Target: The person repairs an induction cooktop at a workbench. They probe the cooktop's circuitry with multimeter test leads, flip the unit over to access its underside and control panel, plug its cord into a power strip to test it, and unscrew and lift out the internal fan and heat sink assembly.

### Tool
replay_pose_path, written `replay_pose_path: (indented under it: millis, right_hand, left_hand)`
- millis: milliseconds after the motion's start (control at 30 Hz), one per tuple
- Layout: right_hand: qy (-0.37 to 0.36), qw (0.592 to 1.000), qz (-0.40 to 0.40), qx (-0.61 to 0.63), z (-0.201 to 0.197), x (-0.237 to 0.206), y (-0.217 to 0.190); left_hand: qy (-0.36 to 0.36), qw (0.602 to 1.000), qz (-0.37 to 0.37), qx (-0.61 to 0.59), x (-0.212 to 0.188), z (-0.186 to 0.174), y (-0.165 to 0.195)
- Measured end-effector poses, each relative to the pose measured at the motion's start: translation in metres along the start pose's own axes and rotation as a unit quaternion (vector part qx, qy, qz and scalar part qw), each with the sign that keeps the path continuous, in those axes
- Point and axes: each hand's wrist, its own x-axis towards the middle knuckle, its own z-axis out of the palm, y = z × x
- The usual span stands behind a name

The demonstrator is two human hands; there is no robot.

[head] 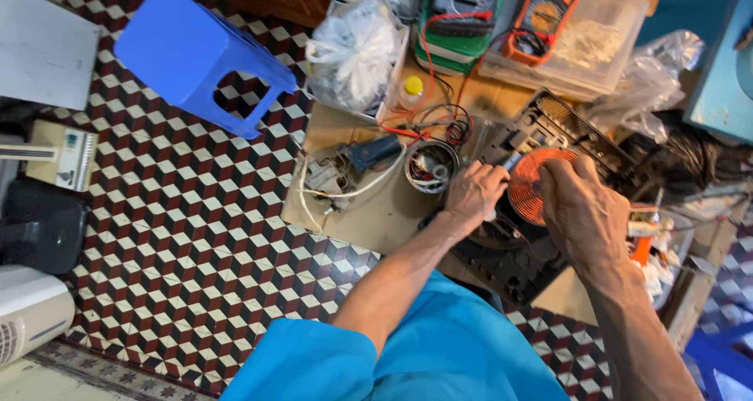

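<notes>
a view from above onto a person in a blue garment working over a patterned tile floor (196, 236) of red, black and white cubes. both bare hands meet over an opened black appliance casing (541, 248) lying on a sheet of cardboard (369, 213), right of centre. inside the casing sits a round copper-coloured coil (533, 183). the left hand (475, 193) rests at the coil's 9 o'clock edge, fingers curled around a small dark tool whose shape is hard to make out. the right hand (584, 209) lies over the coil's 3 o'clock side, fingers bent down onto it; whether it grips anything cannot be told. the two hands are close together with only the coil between them.

at 9 o'clock from the left hand, just beside it, stands a small round tub (431, 166) of wire scraps, and further out a tangle of white cable and a dark plug (369, 151). at 12 o'clock lie a small yellow-capped bottle (411, 92), red leads, a knotted white plastic bag (353, 52), a green-edged meter (463, 1) and an orange meter (541, 12) on a clear plastic box (596, 48). a blue plastic stool (196, 52) stands well apart at 10 o'clock.
</notes>
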Motion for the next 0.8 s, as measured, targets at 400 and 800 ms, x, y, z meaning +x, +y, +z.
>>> replay_pose_path:
  millis: [400,800]
  right_hand:
    - [0.057,0.97,-0.194,0.135,-0.004,-0.029,0.022]
    - [0.242,0.927,0.166,0.233,-0.007,-0.179,0.094]
  left_hand:
    - [-0.083,0.993,0.078,-0.028,0.013,0.005,-0.003]
    - [-0.15,0.986,-0.031,-0.063,0.017,0.011,0.008]
